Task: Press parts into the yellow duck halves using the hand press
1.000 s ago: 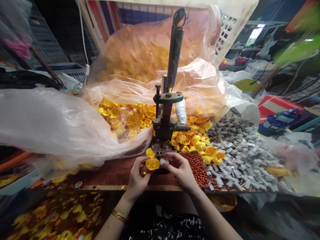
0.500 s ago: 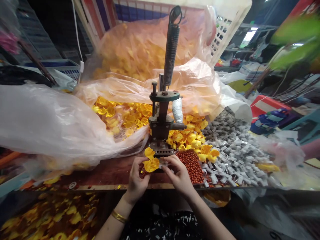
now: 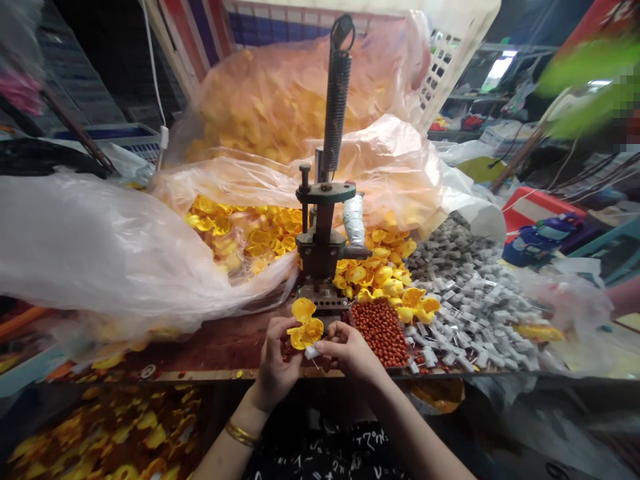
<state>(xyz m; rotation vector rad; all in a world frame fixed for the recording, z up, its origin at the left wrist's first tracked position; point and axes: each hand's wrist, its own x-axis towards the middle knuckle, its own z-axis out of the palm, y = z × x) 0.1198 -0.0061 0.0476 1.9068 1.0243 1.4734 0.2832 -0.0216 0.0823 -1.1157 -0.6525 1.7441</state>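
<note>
A yellow hollow plastic shell (image 3: pixel 305 331), made of two rounded parts, is held by its left edge in the closed fingers of my left hand (image 3: pixel 277 357). My right hand (image 3: pixel 350 353) pinches a small white-grey block with a thin metal pin (image 3: pixel 311 352) close to the shell's lower right rim. Whether block and shell touch I cannot tell. Just behind both hands stands a hand press (image 3: pixel 323 253) with a long spring and a row of holes in its base. Beside my right hand lies a tray of small red-brown beads (image 3: pixel 380 331).
Yellow shells (image 3: pixel 260 233) are heaped behind the press, partly under a clear plastic bag (image 3: pixel 100 247). Grey blocks with pins (image 3: pixel 465 313) form a pile at right. A white crate (image 3: pixel 450 60) leans at the back. The wooden table edge (image 3: pixel 220 378) runs before me.
The white-grey block in my right hand has come lower, to the shell's lower right rim, and shows more clearly. My left hand keeps hold of the shell, shifted slightly right.
</note>
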